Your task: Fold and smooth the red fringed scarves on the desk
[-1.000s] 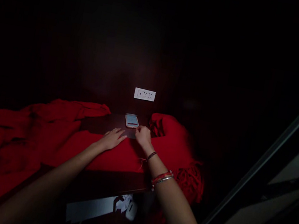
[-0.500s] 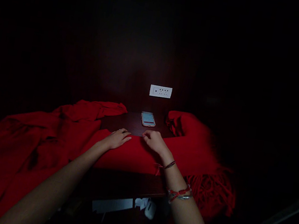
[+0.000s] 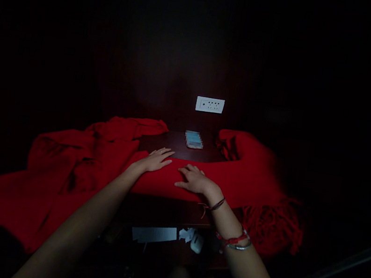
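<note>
A red scarf (image 3: 228, 179) with a fringe (image 3: 270, 227) at its right end lies along the front of a dark tabletop (image 3: 154, 142). It is smooth in the middle and bunched into loose folds on the left. My left hand (image 3: 158, 160) rests flat on the scarf near its far edge, fingers outstretched and a ring on one finger. Also lying on the cloth, to the right and slightly nearer, is my right hand (image 3: 194, 179), fingers spread. Bracelets circle my right wrist and forearm. Neither hand grips anything.
Behind the scarf a phone (image 3: 194, 140) lies on the tabletop, its screen lit. A white socket panel (image 3: 210, 105) is on the dark wall. Below the table edge are a pale strip (image 3: 154, 234), crumpled white paper (image 3: 186, 234) and a small white case (image 3: 196, 244). Surroundings are very dark.
My right hand has come back from the scarf's far edge, and its bent fingers have spread flat on the cloth. My left hand stays near the edge. The view has shifted slightly.
</note>
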Demonstrator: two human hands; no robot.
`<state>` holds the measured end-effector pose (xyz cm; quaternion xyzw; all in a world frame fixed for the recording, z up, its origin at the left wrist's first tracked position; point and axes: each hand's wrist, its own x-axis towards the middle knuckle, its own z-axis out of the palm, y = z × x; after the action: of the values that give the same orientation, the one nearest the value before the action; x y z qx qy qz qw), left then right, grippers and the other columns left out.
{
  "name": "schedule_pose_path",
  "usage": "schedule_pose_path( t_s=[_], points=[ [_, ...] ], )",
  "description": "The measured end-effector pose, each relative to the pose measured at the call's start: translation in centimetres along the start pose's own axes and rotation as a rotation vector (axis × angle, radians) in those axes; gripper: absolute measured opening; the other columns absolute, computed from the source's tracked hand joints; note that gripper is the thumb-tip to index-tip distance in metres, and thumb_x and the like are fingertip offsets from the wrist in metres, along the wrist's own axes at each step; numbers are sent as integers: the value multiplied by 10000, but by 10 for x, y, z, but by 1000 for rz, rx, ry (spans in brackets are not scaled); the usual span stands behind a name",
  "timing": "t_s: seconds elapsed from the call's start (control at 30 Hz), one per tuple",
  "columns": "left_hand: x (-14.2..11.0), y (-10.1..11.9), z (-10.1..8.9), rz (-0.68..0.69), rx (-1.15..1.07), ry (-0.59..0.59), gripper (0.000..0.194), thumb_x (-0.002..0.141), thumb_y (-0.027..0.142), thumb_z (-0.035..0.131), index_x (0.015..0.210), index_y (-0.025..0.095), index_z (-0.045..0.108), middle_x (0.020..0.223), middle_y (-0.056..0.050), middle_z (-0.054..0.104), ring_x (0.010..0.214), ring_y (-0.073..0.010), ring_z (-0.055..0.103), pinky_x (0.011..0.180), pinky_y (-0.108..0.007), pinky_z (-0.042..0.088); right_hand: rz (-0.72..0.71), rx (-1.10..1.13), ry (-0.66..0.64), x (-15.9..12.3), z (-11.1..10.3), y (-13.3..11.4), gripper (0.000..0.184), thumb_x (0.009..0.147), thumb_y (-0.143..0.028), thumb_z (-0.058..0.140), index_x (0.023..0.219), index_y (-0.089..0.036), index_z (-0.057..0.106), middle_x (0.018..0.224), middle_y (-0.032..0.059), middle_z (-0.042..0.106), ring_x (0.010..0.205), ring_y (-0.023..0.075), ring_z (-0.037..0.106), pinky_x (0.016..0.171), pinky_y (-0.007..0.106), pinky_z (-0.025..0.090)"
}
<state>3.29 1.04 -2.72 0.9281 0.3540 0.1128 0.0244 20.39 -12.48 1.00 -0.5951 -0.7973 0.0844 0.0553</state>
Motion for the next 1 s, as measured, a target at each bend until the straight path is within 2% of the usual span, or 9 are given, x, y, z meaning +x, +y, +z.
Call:
schedule_pose_path(
  t_s=[0.07, 0.13, 0.3, 0.47, 0.6, 0.67, 0.77, 0.87, 1.0],
  points=[
    [-1, 2, -1, -50, 6, -76, 531, 809, 517, 208, 1281, 273, 218, 1363, -35, 158, 1233, -246, 106, 964, -445, 144, 82, 8, 34, -8, 8, -8, 640, 746, -562, 332, 1270, -197, 276, 1316, 127, 252, 1187, 306, 205, 908, 502, 207],
    [-1, 3, -3, -82, 14, -139, 540, 796, 553, 180, 1279, 310, 203, 1371, -10, 121, 1238, -253, 66, 957, -478, 111, 95, 28, 55, -17, 16, -15, 604, 782, -565, 201, 1294, -245, 193, 1363, 78, 152, 1229, 283, 85, 930, 528, 119],
    [-2, 5, -6, -85, 48, -189, 540, 801, 545, 147, 1283, 305, 189, 1367, -12, 130, 1240, -236, 66, 959, -458, 113, 119, 22, 14, -34, 27, -11, 538, 818, -500, 112, 1297, -263, 175, 1371, 9, 125, 1243, 223, 65, 964, 494, 31],
    [0, 5, -5, -86, 52, -197, 555, 798, 553, 126, 1287, 296, 182, 1363, -17, 148, 1239, -231, 76, 961, -449, 116, 326, 13, 14, -44, 21, 7, 577, 823, -459, 132, 1309, -151, 155, 1373, 47, 93, 1244, 225, 47, 979, 460, 55],
    [-3, 10, -9, -90, 59, -139, 536, 807, 527, 135, 1290, 295, 172, 1367, -13, 135, 1241, -223, 74, 964, -455, 101, 212, 21, 89, -29, 20, -5, 542, 824, -467, 120, 1311, -229, 127, 1378, 11, 74, 1245, 222, 19, 974, 473, 43],
    [-8, 15, -12, -107, 78, -107, 513, 815, 505, 131, 1289, 312, 159, 1371, 4, 110, 1243, -219, 57, 963, -469, 76, 151, 33, 65, -17, 21, -12, 529, 824, -472, 118, 1308, -259, 120, 1378, -1, 76, 1245, 220, 25, 969, 483, 44],
    [-15, 23, -14, -211, 94, -170, 549, 794, 546, 131, 1293, 315, 131, 1374, -10, 75, 1240, -251, 39, 951, -502, 62, 162, 27, -2, -4, 24, -13, 524, 824, -460, 132, 1302, -249, 159, 1374, 9, 102, 1244, 219, 56, 968, 479, 57],
    [-18, 26, -11, -298, 87, -240, 608, 763, 599, 135, 1296, 310, 115, 1374, -30, 58, 1236, -276, 35, 945, -510, 78, 248, 2, 37, -8, 25, 2, 500, 828, -403, 156, 1296, -230, 197, 1368, 17, 137, 1239, 198, 104, 975, 443, 90],
    [-17, 22, -6, -291, 71, -220, 623, 742, 631, 130, 1289, 333, 128, 1374, -15, 66, 1234, -283, 49, 948, -504, 84, 414, -37, 138, -23, 24, 29, 485, 823, -340, 184, 1282, -199, 248, 1355, 40, 193, 1226, 185, 165, 975, 404, 126]
  ],
)
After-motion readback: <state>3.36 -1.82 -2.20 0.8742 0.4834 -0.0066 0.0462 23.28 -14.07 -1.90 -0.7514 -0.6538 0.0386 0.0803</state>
